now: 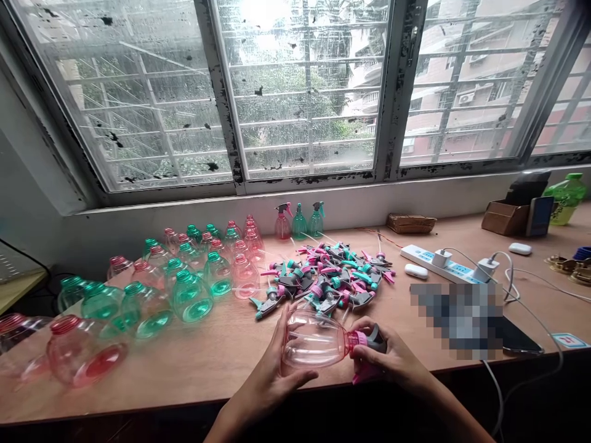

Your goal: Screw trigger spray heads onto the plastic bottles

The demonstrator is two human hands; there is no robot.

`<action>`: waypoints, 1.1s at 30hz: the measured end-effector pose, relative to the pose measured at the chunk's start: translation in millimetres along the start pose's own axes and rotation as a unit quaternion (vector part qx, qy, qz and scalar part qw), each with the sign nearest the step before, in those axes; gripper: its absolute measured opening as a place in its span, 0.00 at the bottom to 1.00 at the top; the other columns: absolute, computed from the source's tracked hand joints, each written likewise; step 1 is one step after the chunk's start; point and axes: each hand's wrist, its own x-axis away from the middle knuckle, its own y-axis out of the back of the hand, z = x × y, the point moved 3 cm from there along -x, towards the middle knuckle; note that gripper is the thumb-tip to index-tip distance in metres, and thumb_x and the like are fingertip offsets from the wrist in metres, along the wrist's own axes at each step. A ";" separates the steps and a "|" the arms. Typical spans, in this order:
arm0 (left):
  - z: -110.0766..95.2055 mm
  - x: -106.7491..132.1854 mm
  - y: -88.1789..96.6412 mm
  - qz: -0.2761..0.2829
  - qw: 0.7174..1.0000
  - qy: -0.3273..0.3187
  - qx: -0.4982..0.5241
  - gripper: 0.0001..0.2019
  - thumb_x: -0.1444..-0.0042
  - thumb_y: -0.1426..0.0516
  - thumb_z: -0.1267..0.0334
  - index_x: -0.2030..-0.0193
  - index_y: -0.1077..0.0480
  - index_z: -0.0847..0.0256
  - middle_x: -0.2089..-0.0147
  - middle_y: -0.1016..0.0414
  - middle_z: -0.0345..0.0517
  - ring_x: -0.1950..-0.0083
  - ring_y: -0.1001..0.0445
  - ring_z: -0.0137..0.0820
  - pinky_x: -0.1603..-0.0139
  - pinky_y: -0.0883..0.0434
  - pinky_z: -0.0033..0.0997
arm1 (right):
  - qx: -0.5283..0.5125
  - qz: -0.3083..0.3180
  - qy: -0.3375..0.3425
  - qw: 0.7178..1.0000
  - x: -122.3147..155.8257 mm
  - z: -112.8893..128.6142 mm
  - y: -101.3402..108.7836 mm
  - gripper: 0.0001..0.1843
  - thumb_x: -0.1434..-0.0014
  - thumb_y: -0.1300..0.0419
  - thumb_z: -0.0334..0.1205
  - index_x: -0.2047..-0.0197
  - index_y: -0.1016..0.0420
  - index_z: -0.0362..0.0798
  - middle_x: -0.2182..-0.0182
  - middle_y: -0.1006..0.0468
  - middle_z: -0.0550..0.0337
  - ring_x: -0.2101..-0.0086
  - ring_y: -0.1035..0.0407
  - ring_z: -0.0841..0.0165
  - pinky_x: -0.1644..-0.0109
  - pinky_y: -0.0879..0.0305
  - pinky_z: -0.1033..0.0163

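Observation:
A clear pink spray bottle [314, 339] lies on its side in the air above the table's front edge, its neck pointing right. My left hand [277, 357] cups the round base, fingers along the far side and thumb below. At the neck, my right hand [385, 357] is closed on the grey and pink trigger head [359, 340], which sits on the bottle's mouth. How tightly the collar is threaded cannot be seen. Just beyond my hands lies a heap of loose trigger heads [332, 277] in pink, green and grey.
Open pink and green bottles [191, 298] crowd the table's left side. Several bottles with heads [299, 223] stand by the wall. To the right are a white power strip [446, 264] with cables, a dark phone [514, 337], a cardboard box [505, 217] and a green bottle [567, 197].

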 end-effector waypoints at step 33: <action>1.3 -0.2 1.4 0.003 0.999 0.008 -0.048 0.50 0.37 0.38 0.53 0.24 0.74 0.46 0.19 0.69 0.47 0.22 0.59 0.48 0.23 0.57 0.52 | -0.008 0.001 0.017 1.000 -2.2 0.4 -1.3 0.19 0.45 0.27 0.47 0.57 0.28 0.47 0.74 0.16 0.63 0.75 0.21 0.65 0.68 0.27 0.62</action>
